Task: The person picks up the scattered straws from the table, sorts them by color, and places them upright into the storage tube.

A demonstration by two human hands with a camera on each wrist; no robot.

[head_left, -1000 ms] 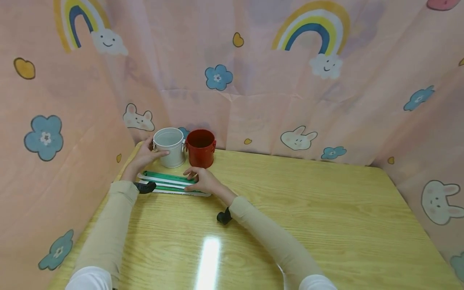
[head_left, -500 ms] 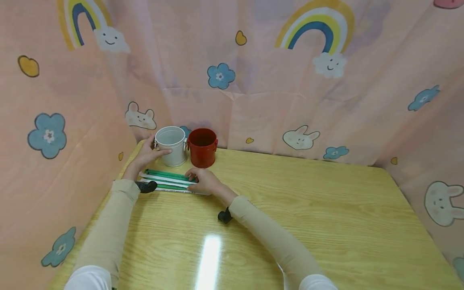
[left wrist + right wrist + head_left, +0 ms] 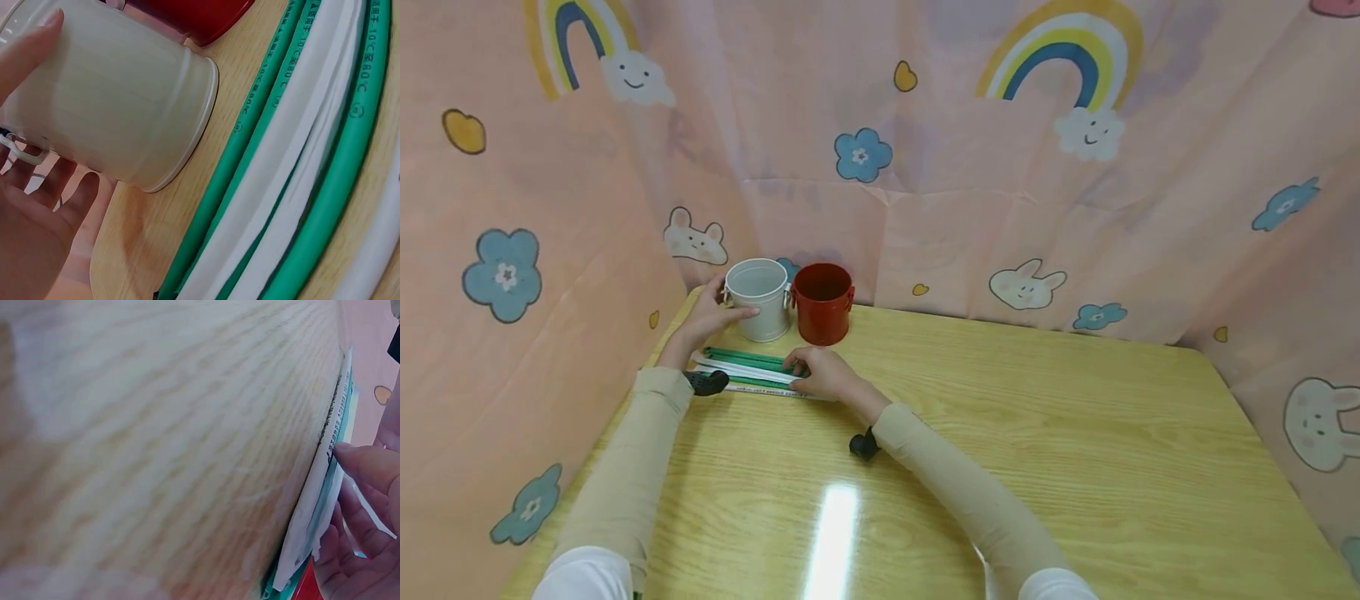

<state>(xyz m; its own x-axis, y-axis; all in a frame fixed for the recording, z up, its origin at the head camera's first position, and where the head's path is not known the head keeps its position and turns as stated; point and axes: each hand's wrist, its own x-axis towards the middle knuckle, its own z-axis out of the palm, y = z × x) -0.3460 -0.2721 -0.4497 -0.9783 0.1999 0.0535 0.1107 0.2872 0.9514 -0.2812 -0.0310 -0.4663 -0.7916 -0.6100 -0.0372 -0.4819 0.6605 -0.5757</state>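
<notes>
Near the back left corner stands a small white metal bucket (image 3: 764,321) with side handles. My left hand (image 3: 702,317) grips its left side, thumb across the front and fingers behind; the left wrist view shows this closely. In front of the bucket lies a row of long straws, green ones (image 3: 228,156) with printed lettering and white ones (image 3: 262,169) between and beside them. My right hand (image 3: 831,373) is at the right end of the row, fingers curled. In the right wrist view its thumb (image 3: 369,464) presses the edge of the straws, with the fingers round the other side.
A red metal bucket (image 3: 823,319) stands right beside the white one. The wooden table (image 3: 1037,433) ends at a pink patterned cloth (image 3: 955,242) behind and at the left. Black wrist cameras (image 3: 863,445) hang close to the tabletop.
The head view has shifted slightly. My left hand stays on the white bucket. The straws at my right hand have drawn a little closer together.
</notes>
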